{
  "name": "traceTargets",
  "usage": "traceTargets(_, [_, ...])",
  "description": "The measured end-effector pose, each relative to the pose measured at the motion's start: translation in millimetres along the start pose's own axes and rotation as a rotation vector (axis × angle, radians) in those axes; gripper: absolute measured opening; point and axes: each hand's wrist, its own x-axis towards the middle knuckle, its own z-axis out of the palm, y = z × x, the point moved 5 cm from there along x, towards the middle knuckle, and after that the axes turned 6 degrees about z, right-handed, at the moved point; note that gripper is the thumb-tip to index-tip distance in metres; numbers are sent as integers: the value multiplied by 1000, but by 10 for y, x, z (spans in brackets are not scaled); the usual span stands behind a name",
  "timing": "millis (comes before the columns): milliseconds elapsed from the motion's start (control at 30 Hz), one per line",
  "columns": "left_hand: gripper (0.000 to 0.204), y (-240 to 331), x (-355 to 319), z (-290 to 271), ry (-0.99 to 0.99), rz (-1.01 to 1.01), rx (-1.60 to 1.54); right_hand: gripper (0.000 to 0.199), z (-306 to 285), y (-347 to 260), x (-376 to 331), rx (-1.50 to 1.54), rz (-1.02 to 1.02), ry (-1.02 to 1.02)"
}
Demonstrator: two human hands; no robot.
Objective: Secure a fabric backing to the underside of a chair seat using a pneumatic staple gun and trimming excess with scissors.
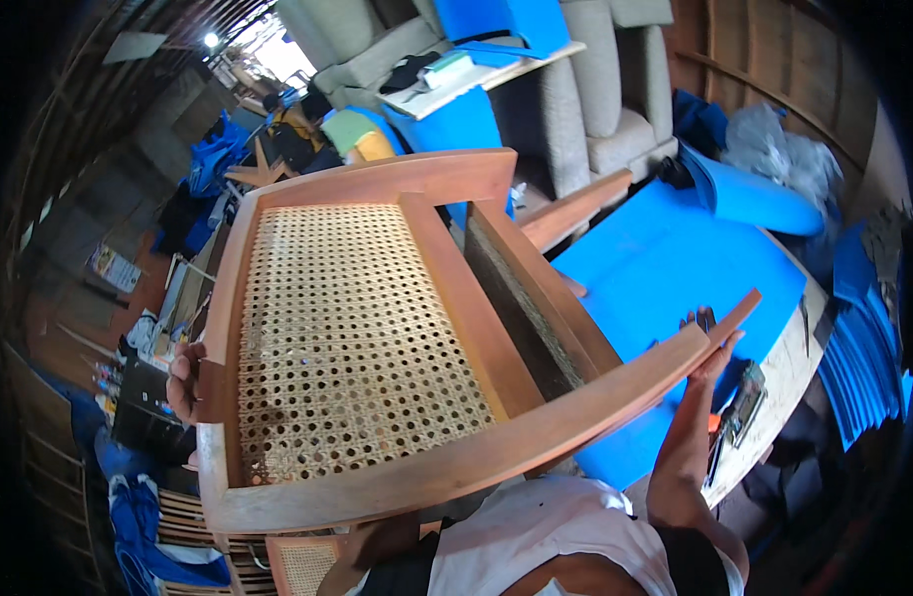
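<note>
A wooden chair frame (466, 452) with a woven cane panel (352, 338) is held up in front of me, tilted, spanning most of the middle of the view. My left hand (184, 383) is wrapped over its left rail, fingers curled round the edge; the palm is hidden behind the wood. On the right, my right hand (714, 348) grips the tapering end of the near side rail from beneath, with fingertips showing past the far side. Between the cane panel and the right-hand ends, a crossbar (546, 288) with rough dark material along its inner side joins the two side rails.
A blue foam sheet (675, 258) covers the worktable at right, with a staple gun-like tool (744, 402) near its edge. Grey upholstered chairs (615, 109) are stacked behind. Blue sheets (858, 368) hang at far right. Another cane-panelled wooden piece (302, 566) stands below.
</note>
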Motion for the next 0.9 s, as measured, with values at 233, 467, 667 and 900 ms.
traceTargets(233, [45, -436, -527, 412, -1139, 163, 65, 65, 510, -193, -74, -186, -269, 199])
traceTargets(467, [44, -1224, 201, 431, -1148, 112, -170, 57, 1474, -249, -503, -278, -412, 221])
traceTargets(667, [43, -1458, 524, -151, -1097, 51, -405, 52, 1681, -415, -1145, -326, -573, 203])
traceTargets(900, [49, -3082, 190, -947, -926, 268, -69, 55, 735, -974, -2466, -403, -819, -111])
